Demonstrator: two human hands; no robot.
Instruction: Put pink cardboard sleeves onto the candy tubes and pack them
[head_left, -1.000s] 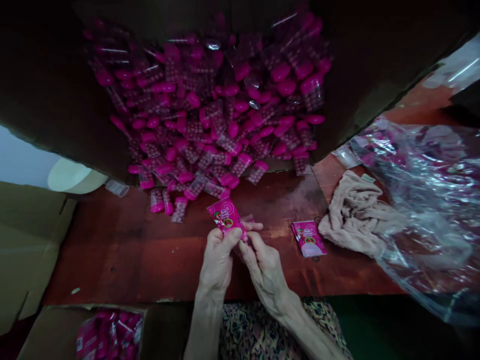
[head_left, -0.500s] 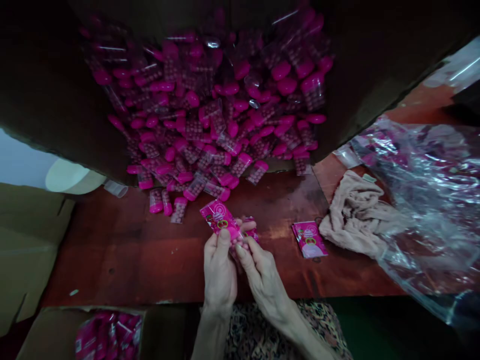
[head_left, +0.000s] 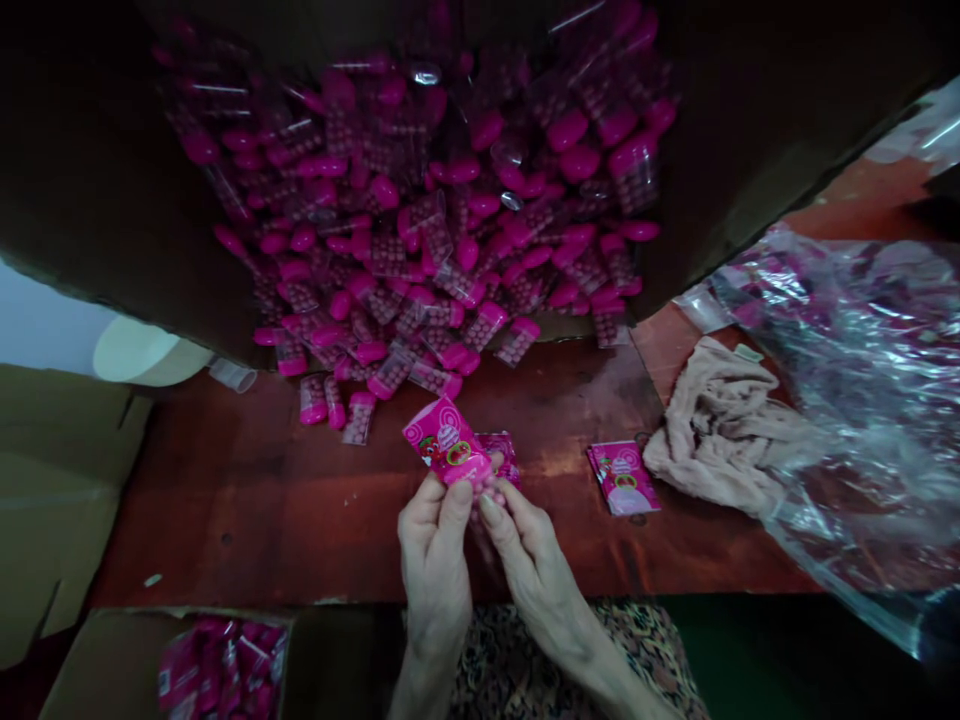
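Between thumb and fingers, my left hand (head_left: 436, 560) grips a pink printed sleeve (head_left: 448, 440), its top tilted to the left. My right hand (head_left: 531, 565) pinches a small clear candy box (head_left: 491, 488) of pink balls at the sleeve's lower right end. The box appears to be partly inside the sleeve; its cap is not visible. Just behind my fingertips, another pink printed packet (head_left: 498, 452) lies on the table, partly covered by them. Farther right is a small stack of flat pink sleeves (head_left: 622, 478).
A large carton (head_left: 697, 180) lies open toward me, with many pink-capped candy boxes (head_left: 420, 300) spilling onto the red table (head_left: 247, 500). To the right are a crumpled cloth (head_left: 720, 430) and clear plastic bags (head_left: 885, 400). A lower-left box (head_left: 105, 660) holds pink packets (head_left: 225, 665).
The pink sleeve has turned slightly in my left hand, showing more of its printed face. Both hands stay together, and more of the packet behind them shows.
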